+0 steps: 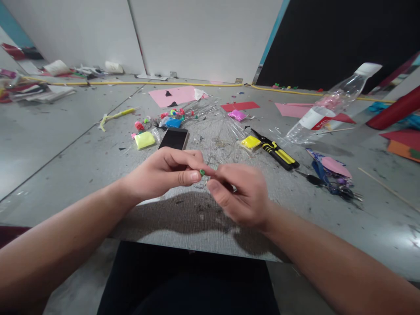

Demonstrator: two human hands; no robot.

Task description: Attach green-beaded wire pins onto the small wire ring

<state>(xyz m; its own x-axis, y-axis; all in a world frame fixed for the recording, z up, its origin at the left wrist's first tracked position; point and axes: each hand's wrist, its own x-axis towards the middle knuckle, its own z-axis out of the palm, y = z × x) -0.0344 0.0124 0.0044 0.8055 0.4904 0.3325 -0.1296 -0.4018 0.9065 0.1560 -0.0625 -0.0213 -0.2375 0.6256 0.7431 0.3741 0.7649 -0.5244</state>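
Observation:
Between the thumb and fingers of my left hand is a small green lump of modelling clay. My right hand is curled just to the right, slightly blurred, its fingers bent near the left fingertips. Whether anything is inside the right hand is hidden. Both hands are above the table's front part. Just beyond the left hand lies a dark phone. Packets of pale yellow clay and blue clay lie near it, with several small coloured clay pieces.
Right of centre lie a yellow clay packet, black-and-yellow pliers and a bunch of keys. A clear plastic bottle leans at the right. Pink paper and a purple packet lie farther back. A yellow cord crosses the back.

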